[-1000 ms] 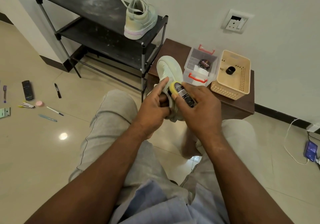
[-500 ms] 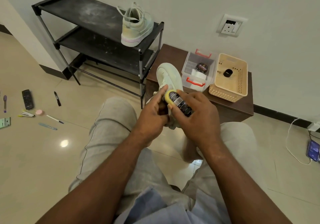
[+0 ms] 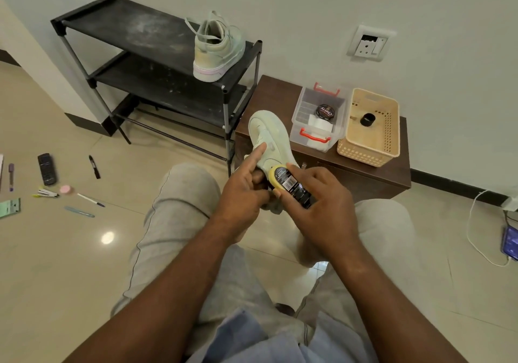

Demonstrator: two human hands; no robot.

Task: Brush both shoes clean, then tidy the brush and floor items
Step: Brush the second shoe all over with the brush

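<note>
Pens [image 3: 91, 200] and a remote [image 3: 47, 169] are lying on the floor [image 3: 56, 250], awaiting tidying. The left hand [image 3: 244, 191] is gripping the shoe [image 3: 269, 132], forefinger outstretched. The right hand [image 3: 322, 208] is curling round the brush [image 3: 291, 186], rubbing farther from the toe than a moment ago, so brushing is continuing. The surface [image 3: 372, 172] is crowding the toe, and the floor is lying open leftward

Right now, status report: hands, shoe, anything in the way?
Left hand holds shoe. Right hand grips brush, yellow end against shoe. Second shoe on rack. Nothing blocking the hands.
</note>
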